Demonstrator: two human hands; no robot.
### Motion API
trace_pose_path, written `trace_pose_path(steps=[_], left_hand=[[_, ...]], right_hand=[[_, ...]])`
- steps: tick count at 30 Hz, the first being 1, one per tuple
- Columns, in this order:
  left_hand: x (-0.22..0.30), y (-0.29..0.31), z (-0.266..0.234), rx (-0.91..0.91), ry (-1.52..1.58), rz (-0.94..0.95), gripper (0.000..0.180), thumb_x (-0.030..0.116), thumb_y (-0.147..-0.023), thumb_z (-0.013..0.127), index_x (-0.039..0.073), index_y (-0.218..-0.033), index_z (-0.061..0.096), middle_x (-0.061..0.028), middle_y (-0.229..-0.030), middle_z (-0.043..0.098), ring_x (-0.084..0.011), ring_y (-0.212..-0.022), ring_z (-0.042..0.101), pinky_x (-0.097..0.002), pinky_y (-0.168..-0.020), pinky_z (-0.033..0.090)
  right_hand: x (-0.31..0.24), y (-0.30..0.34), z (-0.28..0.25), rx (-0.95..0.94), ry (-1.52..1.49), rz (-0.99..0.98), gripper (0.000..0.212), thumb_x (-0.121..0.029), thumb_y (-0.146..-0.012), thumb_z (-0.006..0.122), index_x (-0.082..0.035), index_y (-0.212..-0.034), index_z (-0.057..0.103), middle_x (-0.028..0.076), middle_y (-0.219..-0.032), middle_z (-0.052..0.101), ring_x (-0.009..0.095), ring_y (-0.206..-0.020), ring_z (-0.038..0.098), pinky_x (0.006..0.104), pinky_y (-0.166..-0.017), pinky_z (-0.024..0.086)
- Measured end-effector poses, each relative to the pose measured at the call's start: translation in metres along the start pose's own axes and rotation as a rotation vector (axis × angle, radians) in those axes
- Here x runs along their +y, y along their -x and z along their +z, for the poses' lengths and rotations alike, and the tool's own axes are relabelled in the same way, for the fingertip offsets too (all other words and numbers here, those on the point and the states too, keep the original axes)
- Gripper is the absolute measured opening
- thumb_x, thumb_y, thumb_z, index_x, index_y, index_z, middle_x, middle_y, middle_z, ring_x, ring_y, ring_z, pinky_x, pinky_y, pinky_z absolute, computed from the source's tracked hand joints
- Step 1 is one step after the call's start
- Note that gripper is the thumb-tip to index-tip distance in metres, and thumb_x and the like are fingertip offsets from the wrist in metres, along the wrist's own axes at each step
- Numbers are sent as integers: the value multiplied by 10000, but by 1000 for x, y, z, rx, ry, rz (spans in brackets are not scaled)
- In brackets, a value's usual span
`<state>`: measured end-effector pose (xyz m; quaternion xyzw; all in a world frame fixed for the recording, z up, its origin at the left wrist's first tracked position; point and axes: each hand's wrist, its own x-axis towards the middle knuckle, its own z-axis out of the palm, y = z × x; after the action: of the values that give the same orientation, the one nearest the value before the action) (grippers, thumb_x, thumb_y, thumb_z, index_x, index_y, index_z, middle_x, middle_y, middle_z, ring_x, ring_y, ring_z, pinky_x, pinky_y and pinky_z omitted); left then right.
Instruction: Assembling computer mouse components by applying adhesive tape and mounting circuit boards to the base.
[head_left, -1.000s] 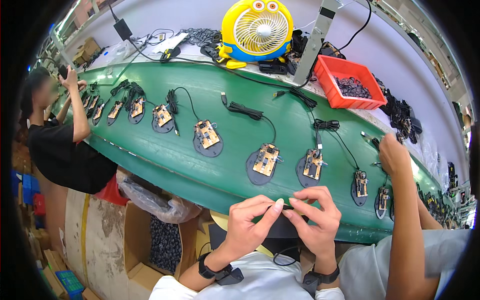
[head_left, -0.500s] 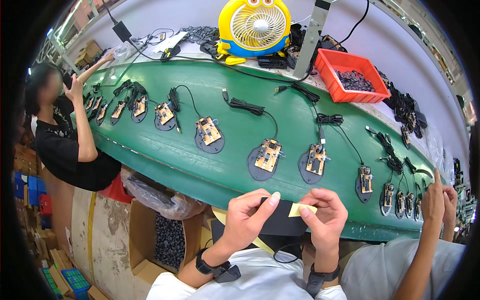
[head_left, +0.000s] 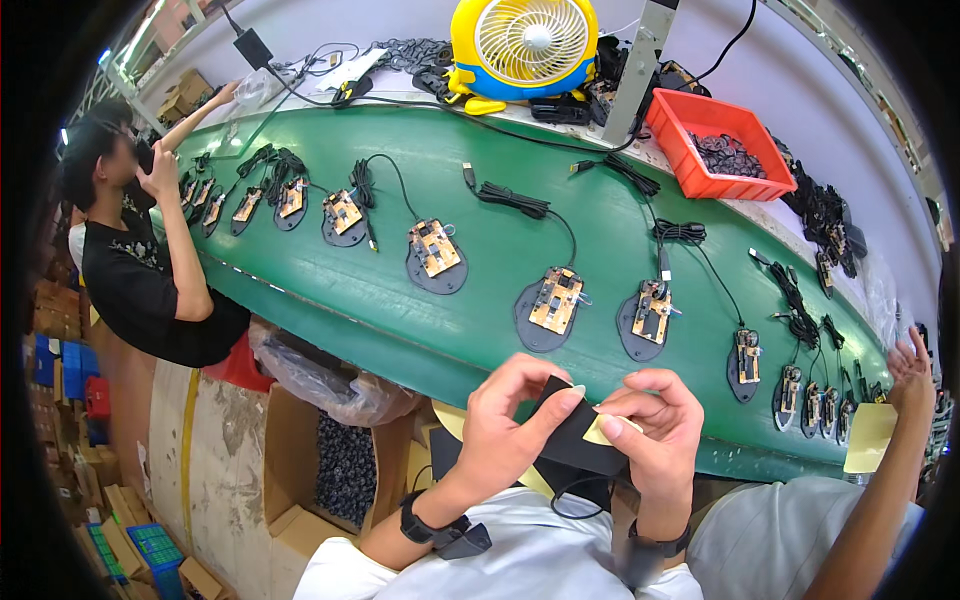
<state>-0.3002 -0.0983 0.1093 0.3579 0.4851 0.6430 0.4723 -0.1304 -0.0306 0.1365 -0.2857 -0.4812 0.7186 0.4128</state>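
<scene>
In front of my body, my left hand grips a flat black rectangular piece between thumb and fingers. The piece slants down to the right, its lower part partly hidden. At its right edge my right hand pinches a small pale yellow slip, which looks like paper; whether the slip is still attached to the black piece I cannot tell. Just beyond my hands, on the green belt, lie grey-black mouse bases with circuit boards, the nearest being one base and another, each with a bundled cable.
A yellow and blue fan and a red bin of small dark parts stand along the far side. Co-workers sit left and right. A cardboard box of black parts is below left. A black cable loops near my lap.
The black piece has tilted more steeply in my hands, and the yellow slip is still pinched. The view has shifted slightly. At right, the co-worker's hand has moved and a yellow sheet shows beside it.
</scene>
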Motion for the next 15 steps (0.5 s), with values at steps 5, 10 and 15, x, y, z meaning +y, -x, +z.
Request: trace_pose_path(steps=[5, 10, 15], left_hand=[[14, 7, 0, 316, -720, 707, 457, 20, -807, 879, 56, -1157, 588, -84, -967, 657, -258, -884, 619, -333, -787, 528], [11, 20, 7, 130, -426, 568, 384, -103, -809, 821, 18, -1086, 584, -165, -1062, 734, -291, -972, 680, -386, -838, 567], [4, 21, 7, 140, -100, 421, 291, -97, -878, 765, -14, -1097, 592, -189, -1124, 748, -288, -1068, 721, -355, -858, 611]], right_hand=[[2, 3, 17, 111, 285, -174, 426, 104, -859, 784, 48, -1222, 569, 202, -977, 786, 221, -943, 766, 326, -849, 598], [8, 5, 20, 110, 396, -336, 438, 114, -841, 798, 39, -1206, 567, 187, -960, 792, 226, -912, 766, 339, -832, 590], [14, 5, 23, 76, 564, -554, 460, 131, -817, 808, 29, -1202, 579, 177, -923, 790, 225, -832, 762, 360, -772, 592]])
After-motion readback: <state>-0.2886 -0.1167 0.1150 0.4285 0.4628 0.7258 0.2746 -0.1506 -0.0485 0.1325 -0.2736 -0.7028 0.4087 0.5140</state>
